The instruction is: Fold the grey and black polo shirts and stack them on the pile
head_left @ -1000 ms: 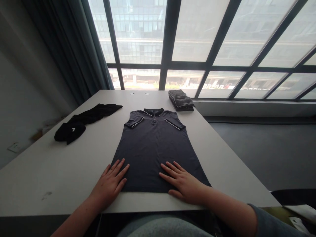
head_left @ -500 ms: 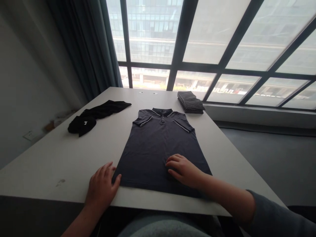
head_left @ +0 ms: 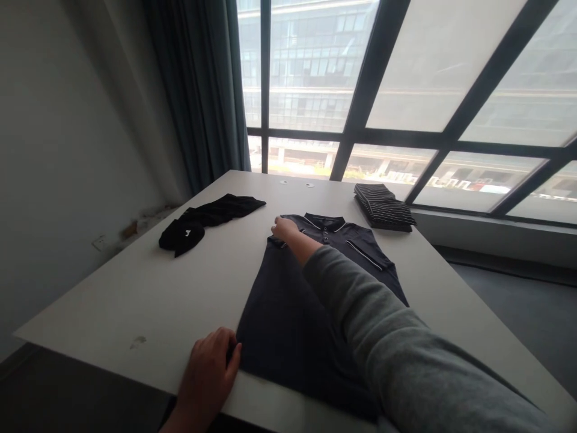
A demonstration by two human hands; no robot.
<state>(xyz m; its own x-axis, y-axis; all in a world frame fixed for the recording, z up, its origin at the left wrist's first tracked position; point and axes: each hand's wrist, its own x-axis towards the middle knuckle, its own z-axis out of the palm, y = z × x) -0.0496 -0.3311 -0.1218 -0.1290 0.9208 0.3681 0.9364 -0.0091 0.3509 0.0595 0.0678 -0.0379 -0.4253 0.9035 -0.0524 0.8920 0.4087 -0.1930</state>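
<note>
A dark grey polo shirt (head_left: 293, 313) lies flat, front up, with its collar toward the window and its short sleeves folded inward over the front. My left hand (head_left: 210, 367) is closed at the shirt's near left corner, thumb and fingers pinching the hem edge. Stretched across the shirt, my right arm reaches to the far left shoulder. There my right hand (head_left: 289, 230) is closed on the fabric beside the folded sleeve; its fingertips are partly hidden. The grey sleeve of my right arm covers much of the shirt's right side.
The white table (head_left: 189, 300) carries a black cap (head_left: 183, 236) and a dark crumpled garment (head_left: 229, 208) at the far left. Striped folded clothing (head_left: 383, 206) lies at the far right. Beyond the table are a window and a dark curtain (head_left: 198, 90).
My right hand has moved from the middle of the shirt to its far left shoulder and closed there. My left hand has closed at the hem corner. The view has turned left.
</note>
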